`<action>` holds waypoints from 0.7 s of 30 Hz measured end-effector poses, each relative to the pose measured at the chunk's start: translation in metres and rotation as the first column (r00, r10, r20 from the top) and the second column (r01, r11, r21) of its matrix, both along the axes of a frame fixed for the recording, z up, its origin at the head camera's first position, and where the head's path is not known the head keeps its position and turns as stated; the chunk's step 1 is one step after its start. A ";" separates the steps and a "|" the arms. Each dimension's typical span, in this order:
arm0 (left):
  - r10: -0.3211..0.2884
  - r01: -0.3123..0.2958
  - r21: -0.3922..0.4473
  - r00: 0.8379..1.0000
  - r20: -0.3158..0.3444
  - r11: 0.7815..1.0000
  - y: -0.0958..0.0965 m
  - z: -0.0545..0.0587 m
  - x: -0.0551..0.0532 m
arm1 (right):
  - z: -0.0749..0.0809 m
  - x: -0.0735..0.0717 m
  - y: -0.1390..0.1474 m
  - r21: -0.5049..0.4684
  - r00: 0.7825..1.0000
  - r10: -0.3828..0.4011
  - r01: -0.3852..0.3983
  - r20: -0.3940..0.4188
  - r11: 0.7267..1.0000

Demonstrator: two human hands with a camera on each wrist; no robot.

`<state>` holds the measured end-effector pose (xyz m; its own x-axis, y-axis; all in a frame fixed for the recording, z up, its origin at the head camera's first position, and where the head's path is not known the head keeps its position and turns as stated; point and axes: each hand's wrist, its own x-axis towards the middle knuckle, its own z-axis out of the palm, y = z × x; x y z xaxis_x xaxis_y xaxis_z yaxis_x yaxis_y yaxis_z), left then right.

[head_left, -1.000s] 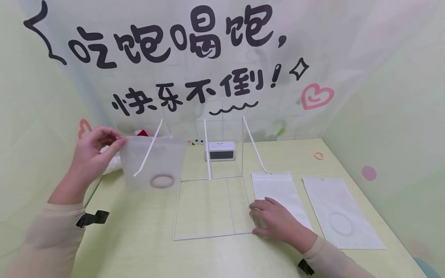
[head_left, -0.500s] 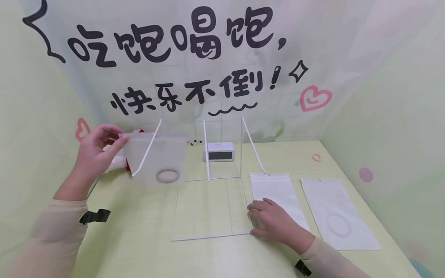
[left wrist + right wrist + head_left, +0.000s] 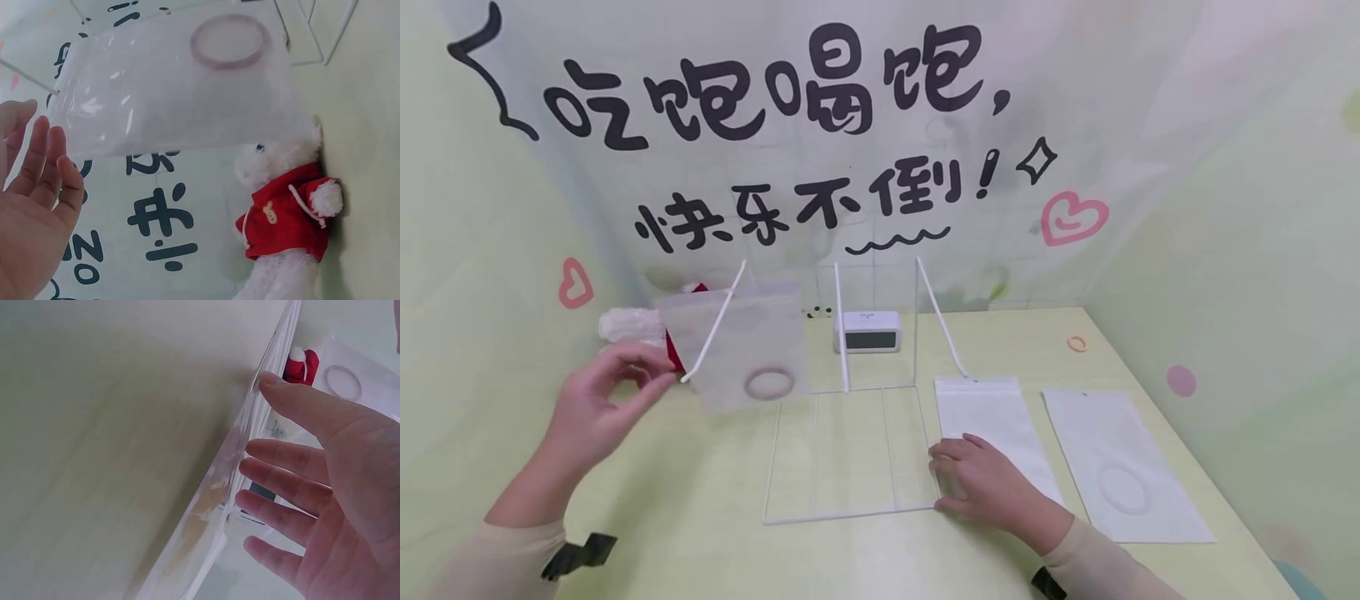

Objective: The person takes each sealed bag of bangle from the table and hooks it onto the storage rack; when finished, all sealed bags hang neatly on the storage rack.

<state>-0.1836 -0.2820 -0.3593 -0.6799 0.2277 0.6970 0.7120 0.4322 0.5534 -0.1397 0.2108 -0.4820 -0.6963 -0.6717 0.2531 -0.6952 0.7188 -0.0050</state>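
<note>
A white wire rack [image 3: 850, 515] with several slanted arms stands on the table. On its left arm hangs a frosted plastic bag [image 3: 760, 333], with a brownish ring [image 3: 769, 398] showing inside near the bottom. My left hand [image 3: 595, 408] is just left of that arm's tip, thumb and fingertips near each other. In the left wrist view its relaxed fingers [image 3: 53, 156] are beside the bag and hold nothing. My right hand [image 3: 992, 487] rests at the rack base's right front corner, the thumb and fairly straight fingers along the wire.
Right of the rack lie two white bags [image 3: 973, 412], the outer bag [image 3: 1131, 446] with a ring outline. Behind stands a white digital clock [image 3: 868, 335]. A small orange ring [image 3: 1077, 350] lies at the back right, and a white plush toy in a red top [image 3: 287, 212] is at the left.
My left hand has let go of the bag's upper left corner and moved down and slightly away. The bag now hangs from the rack's left arm. My right hand stays at the base.
</note>
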 end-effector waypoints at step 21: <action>0.093 0.086 -0.621 0.964 0.250 0.779 0.034 -0.117 0.038 | -0.001 0.001 0.000 0.026 1.000 0.009 -0.010 0.008 1.000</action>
<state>-0.1460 -0.2485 -0.4764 -0.8119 0.5460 0.2066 0.5834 0.7460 0.3211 -0.1391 0.2108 -0.4831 -0.6918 -0.6846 0.2298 -0.7019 0.7122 0.0085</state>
